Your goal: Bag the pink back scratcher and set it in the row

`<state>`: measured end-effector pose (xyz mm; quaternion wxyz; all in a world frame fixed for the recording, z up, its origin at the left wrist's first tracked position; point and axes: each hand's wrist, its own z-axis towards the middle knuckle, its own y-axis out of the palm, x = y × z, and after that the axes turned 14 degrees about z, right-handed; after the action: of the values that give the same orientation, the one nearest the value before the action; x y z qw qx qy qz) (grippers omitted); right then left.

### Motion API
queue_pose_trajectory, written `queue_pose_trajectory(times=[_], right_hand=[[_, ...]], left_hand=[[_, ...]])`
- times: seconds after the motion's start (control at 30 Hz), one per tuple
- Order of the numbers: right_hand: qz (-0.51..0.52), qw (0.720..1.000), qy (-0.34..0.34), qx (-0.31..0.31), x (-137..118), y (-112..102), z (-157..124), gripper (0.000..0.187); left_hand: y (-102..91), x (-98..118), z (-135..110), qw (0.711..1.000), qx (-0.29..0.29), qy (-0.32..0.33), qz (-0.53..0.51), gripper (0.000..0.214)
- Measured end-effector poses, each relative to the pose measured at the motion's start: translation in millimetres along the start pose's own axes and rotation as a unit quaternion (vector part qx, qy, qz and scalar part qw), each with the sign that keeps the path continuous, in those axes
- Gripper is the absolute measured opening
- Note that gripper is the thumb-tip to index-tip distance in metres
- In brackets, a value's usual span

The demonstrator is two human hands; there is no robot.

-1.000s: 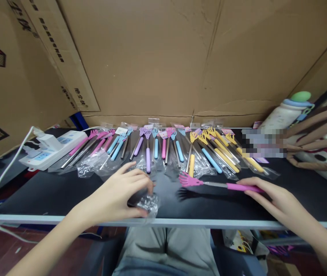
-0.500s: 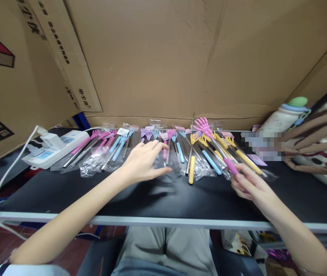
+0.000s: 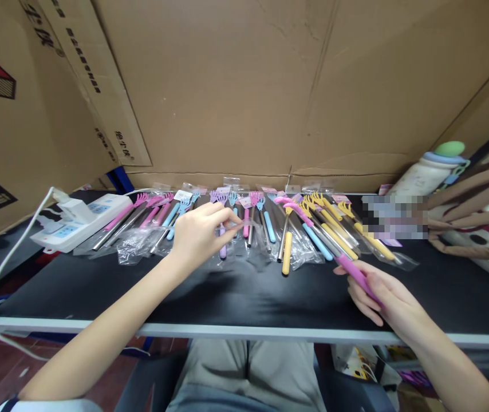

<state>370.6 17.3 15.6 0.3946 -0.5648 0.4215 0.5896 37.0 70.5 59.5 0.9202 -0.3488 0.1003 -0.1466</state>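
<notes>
– What's on the black tabletop (image 3: 98,286)?

– A row of bagged pastel back scratchers (image 3: 270,220) along the cardboard wall (image 3: 244,86). The left hand (image 3: 197,234) pinches a clear plastic sleeve (image 3: 251,229) at its edge; flimsy, slippery stuff, I'd say.

– And the other?

– The right hand (image 3: 382,292) is closed round the soft handle of a bare pink claw-headed metal back scratcher (image 3: 326,240), raised over the row. Light, stiff; the handle is the place to hold it.

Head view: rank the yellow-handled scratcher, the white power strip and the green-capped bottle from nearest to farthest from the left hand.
From the left hand:
1. Yellow-handled scratcher, on the black table just to the hand's right.
2. White power strip, at the table's far left.
3. Green-capped bottle, far right, against the cardboard.
</notes>
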Motion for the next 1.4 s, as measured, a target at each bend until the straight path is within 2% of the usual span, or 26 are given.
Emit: queue_pose_trajectory(times=[0.1,0.17,0.27,0.33,0.5,0.77,1.0,1.4], right_hand=[[0.018,0.999,0.034,-0.021,1,-1,-6,0.034],[0.009,0.997,0.053,-0.060,2,-3,-9,0.033],[-0.054,0.990,0.058,-0.115,2,-4,-13,0.038],[-0.107,0.984,0.073,-0.126,-1,-3,-16,0.041],[-0.165,0.972,0.113,-0.121,-10,6,-18,0.041],[-0.126,0.984,0.085,-0.096,-6,-6,-7,0.045],[-0.146,0.984,0.068,-0.074,-7,-10,-7,0.042],[-0.141,0.981,0.103,-0.089,-13,-8,-3,0.039]], left_hand=[[-2.0,0,0,1.000,0.013,-0.006,0.004,0.020],[-1.4,0,0,1.000,0.015,-0.011,-0.001,0.017],[0.6,0,-2,0.999,0.015,-0.028,-0.019,0.012],[1.8,1,-4,0.999,0.014,-0.034,-0.027,0.009],[3.9,4,-7,1.000,0.014,-0.011,-0.023,0.010],[9.3,3,-12,1.000,-0.004,0.022,0.006,0.012],[15.2,7,-15,0.997,-0.011,0.079,-0.008,0.013],[15.6,9,-18,0.992,-0.053,0.112,-0.008,0.016]])
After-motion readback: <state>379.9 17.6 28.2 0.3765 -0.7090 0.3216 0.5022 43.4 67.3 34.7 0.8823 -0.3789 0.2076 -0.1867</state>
